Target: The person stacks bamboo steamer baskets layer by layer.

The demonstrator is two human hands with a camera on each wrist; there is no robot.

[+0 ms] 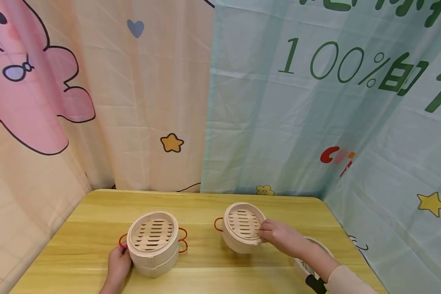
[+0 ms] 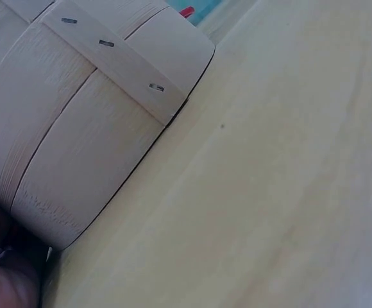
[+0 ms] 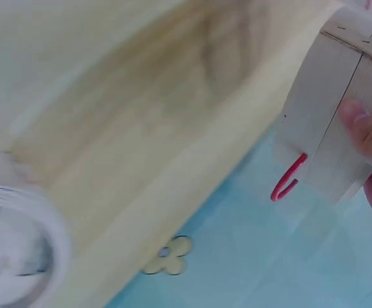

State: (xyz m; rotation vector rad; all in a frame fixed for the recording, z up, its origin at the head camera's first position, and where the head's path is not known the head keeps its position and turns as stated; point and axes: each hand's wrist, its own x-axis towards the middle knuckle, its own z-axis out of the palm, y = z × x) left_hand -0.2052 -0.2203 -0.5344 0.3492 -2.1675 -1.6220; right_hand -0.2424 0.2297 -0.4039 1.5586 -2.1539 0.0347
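Observation:
On the left of the table stands a bamboo steamer stack [image 1: 152, 255] with a slatted top and red handles. At its left side is my left hand [image 1: 118, 265], curled fingers holding the stack by a red handle, partly hidden. In the left wrist view the stack's stapled side [image 2: 77, 128] fills the upper left, the fingers [image 2: 6, 282] against its base. My right hand [image 1: 281, 237] grips the right rim of another bamboo steamer [image 1: 239, 241], which is tilted and appears raised off the table. Its red handle [image 3: 288, 176] shows in the right wrist view.
A third round, pale-rimmed container [image 1: 299, 267] sits at the right of the wooden table [image 1: 202, 261], partly covered by my right forearm. Printed curtains [image 1: 161, 102] hang behind the table and along both its sides.

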